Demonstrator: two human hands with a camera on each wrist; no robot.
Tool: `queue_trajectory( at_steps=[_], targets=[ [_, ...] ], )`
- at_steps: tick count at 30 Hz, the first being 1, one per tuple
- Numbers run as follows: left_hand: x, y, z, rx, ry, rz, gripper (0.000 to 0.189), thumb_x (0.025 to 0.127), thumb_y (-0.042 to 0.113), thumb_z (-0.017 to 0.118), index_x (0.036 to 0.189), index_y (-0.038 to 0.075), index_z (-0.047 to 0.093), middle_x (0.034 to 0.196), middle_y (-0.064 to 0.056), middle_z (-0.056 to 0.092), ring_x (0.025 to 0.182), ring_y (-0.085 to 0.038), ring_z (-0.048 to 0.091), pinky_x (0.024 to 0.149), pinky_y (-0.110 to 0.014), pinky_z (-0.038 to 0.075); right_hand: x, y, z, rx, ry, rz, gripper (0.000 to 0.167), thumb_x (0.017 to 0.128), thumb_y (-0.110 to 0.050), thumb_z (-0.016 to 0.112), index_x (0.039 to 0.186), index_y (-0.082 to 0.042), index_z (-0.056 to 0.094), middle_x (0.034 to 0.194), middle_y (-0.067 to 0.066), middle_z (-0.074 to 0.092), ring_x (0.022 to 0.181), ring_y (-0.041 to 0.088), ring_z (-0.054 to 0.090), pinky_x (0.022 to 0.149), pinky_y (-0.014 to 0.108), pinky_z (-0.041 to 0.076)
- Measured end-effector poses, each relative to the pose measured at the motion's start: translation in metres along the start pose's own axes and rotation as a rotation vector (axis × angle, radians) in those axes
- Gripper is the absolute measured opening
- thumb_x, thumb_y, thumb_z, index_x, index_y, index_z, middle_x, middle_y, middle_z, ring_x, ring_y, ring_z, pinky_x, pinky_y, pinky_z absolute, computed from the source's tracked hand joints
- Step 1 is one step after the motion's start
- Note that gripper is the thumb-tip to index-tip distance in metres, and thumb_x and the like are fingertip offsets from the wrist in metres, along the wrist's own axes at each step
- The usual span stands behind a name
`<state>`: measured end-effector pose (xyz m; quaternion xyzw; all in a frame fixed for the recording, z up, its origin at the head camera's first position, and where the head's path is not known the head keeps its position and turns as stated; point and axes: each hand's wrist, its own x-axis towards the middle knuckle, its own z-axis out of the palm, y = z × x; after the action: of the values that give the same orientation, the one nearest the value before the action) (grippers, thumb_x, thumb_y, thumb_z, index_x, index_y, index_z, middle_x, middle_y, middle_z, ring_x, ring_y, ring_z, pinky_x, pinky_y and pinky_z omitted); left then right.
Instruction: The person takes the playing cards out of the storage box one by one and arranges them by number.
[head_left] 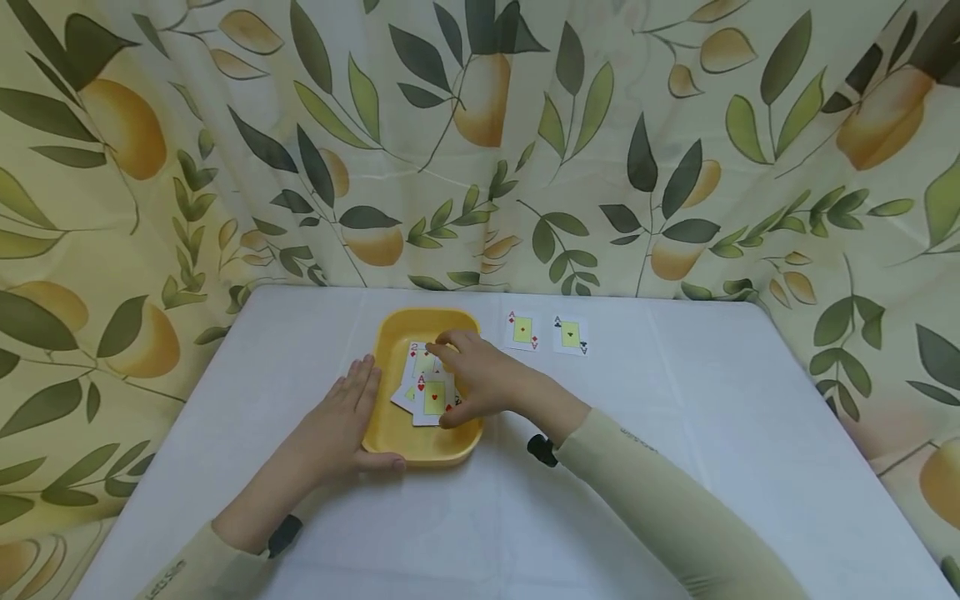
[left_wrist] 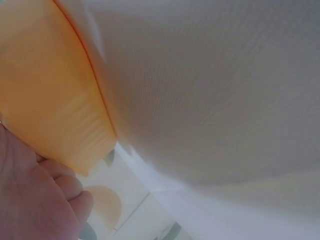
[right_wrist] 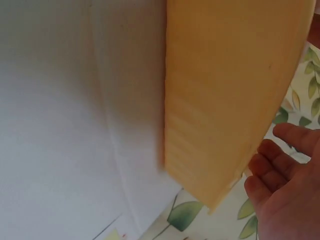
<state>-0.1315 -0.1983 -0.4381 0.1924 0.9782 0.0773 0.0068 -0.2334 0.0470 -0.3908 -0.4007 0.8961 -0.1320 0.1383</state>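
A yellow tray (head_left: 386, 437) holds several overlapping playing cards, with an ace of hearts (head_left: 433, 398) on top and a two of diamonds (head_left: 417, 360) partly under it. My left hand (head_left: 337, 425) lies against the tray's left side, its fingers straight along the rim and its thumb at the front corner. Over the right rim reaches my right hand (head_left: 483, 375), fingers spread and slightly bent above the cards. Its thumb tip is right by the ace of hearts' lower corner. In the right wrist view, the right fingers (right_wrist: 280, 165) show above the tray's wall (right_wrist: 220, 95).
Right of the tray, an ace of diamonds (head_left: 522, 331) and a black ace (head_left: 571, 335) lie face up side by side on the white tablecloth (head_left: 637, 417). A fruit-patterned curtain (head_left: 480, 208) hangs behind the table's back edge.
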Motion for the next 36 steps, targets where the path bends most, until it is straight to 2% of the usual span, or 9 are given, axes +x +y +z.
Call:
queue_trajectory(
  at_steps=[8, 18, 23, 31, 36],
  targets=[
    [-0.001, 0.000, 0.001, 0.011, 0.008, 0.013, 0.135, 0.071, 0.092, 0.049, 0.155, -0.008, 0.017, 0.165, -0.025, 0.008, 0.152, -0.040, 0.013, 0.121, -0.052, 0.024, 0.009, -0.014, 0.009, -0.024, -0.056, -0.008, 0.105, 0.070, -0.050, 0.085, 0.155, -0.013, 0.036, 0.153, 0.005, 0.036, 0.139, 0.023, 0.033, 0.116, 0.037, 0.038],
    [0.000, 0.000, 0.000, 0.008, -0.008, 0.006, 0.135, 0.071, 0.091, 0.050, 0.156, -0.008, 0.017, 0.165, -0.025, 0.007, 0.153, -0.040, 0.011, 0.121, -0.053, 0.023, 0.022, -0.018, 0.026, -0.218, -0.123, -0.005, 0.104, 0.072, -0.061, 0.080, 0.153, -0.009, 0.040, 0.151, 0.008, 0.040, 0.134, 0.023, 0.040, 0.113, 0.034, 0.040],
    [0.000, 0.000, 0.001, 0.007, -0.007, 0.006, 0.135, 0.071, 0.092, 0.050, 0.156, -0.008, 0.017, 0.165, -0.025, 0.007, 0.153, -0.040, 0.011, 0.121, -0.053, 0.023, 0.029, -0.018, 0.032, -0.310, -0.137, 0.015, 0.102, 0.073, -0.061, 0.078, 0.151, -0.009, 0.041, 0.148, 0.009, 0.042, 0.131, 0.024, 0.042, 0.114, 0.033, 0.039],
    [-0.001, 0.001, -0.001, 0.001, -0.011, -0.003, 0.135, 0.070, 0.093, 0.048, 0.156, -0.008, 0.017, 0.165, -0.024, 0.007, 0.153, -0.040, 0.011, 0.121, -0.053, 0.023, 0.035, -0.020, 0.038, -0.345, -0.146, 0.059, 0.089, 0.074, -0.054, 0.080, 0.145, -0.011, 0.049, 0.143, 0.008, 0.048, 0.125, 0.025, 0.046, 0.111, 0.036, 0.043],
    [-0.002, 0.001, -0.002, 0.000, -0.010, 0.001, 0.135, 0.071, 0.091, 0.050, 0.156, -0.008, 0.016, 0.165, -0.025, 0.006, 0.153, -0.040, 0.010, 0.121, -0.053, 0.023, 0.035, -0.022, 0.037, -0.292, -0.140, 0.072, 0.086, 0.071, -0.053, 0.084, 0.141, -0.014, 0.054, 0.134, 0.005, 0.052, 0.115, 0.021, 0.047, 0.102, 0.034, 0.048]
  ],
)
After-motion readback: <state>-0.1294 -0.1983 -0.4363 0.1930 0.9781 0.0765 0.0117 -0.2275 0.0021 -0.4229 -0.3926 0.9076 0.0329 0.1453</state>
